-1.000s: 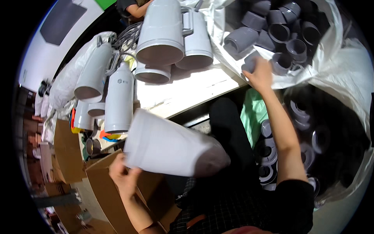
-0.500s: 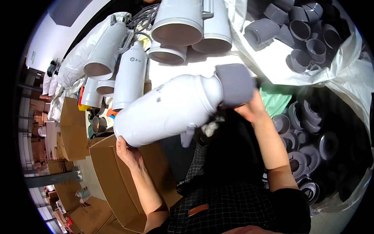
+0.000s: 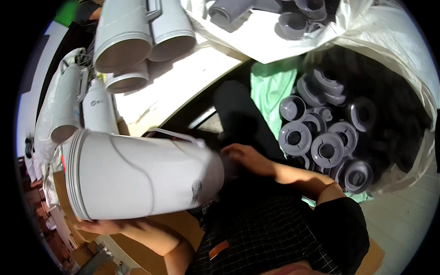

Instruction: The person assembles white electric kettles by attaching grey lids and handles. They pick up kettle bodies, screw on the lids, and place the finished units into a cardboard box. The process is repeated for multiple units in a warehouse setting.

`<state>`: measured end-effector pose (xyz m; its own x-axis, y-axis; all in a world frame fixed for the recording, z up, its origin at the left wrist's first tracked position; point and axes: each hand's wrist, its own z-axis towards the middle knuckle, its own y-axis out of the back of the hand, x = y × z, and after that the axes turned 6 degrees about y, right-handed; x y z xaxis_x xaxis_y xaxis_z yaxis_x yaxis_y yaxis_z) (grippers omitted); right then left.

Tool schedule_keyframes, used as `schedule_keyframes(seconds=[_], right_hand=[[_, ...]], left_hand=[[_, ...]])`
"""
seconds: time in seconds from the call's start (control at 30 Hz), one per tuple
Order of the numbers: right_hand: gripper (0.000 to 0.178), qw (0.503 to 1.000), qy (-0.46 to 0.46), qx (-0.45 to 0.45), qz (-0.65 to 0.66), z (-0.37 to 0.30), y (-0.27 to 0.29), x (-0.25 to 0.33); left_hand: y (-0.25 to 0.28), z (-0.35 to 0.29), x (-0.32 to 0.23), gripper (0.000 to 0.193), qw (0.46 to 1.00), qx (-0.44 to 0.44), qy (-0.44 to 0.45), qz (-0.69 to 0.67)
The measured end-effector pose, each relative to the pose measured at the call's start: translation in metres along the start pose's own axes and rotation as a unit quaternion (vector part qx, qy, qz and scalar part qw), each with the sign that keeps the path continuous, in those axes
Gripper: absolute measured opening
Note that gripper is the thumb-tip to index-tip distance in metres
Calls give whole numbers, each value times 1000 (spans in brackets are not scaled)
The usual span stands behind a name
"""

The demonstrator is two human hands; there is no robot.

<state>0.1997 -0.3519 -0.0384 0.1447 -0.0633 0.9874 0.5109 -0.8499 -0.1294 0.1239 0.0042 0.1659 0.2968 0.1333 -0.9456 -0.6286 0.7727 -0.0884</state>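
- Head view: the left hand (image 3: pixel 107 226) has hold of the wide, ridged end of a pale grey jug body (image 3: pixel 144 176) from below, palm and fingers along its underside, probably because that end is bulky and needs bearing up
- The hands are apart, with the jug body lying sideways between them, its narrow end toward the right hand (image 3: pixel 250 159)
- The right hand is at the narrow end, deep in shadow; whether its fingers are closed, and on what, I cannot tell, though it seems to steady that end
- The jug's handle (image 3: pixel 176 135) faces away from the person, which leaves the near side clear of it
- Beyond the right hand and to its right, grey ring parts (image 3: pixel 327 150) lie loose in a white bag (image 3: pixel 403 55), seemingly kept there for easy reach
- Farther ahead of the right hand, grey cups (image 3: pixel 293 25) sit in white sheeting (image 3: pixel 256 46)
- Ahead of the left hand, more jug bodies (image 3: pixel 123 34) rest on the table (image 3: pixel 192 75), wide ends toward the person, perhaps for easy grasping
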Motion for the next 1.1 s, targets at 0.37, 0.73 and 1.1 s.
schedule_keyframes(seconds=[0.37,0.73,1.1], right_hand=[[43,713,-50,-299,-632,-15,230,-9],[37,940,213,-240,118,104,117,206],[86,957,225,-67,169,133,-45,140]], left_hand=[[-120,53,60,56,940,276,-2,-203],[-152,68,77,113,912,365,186,-18],[-122,34,66,116,964,216,141,-63]])
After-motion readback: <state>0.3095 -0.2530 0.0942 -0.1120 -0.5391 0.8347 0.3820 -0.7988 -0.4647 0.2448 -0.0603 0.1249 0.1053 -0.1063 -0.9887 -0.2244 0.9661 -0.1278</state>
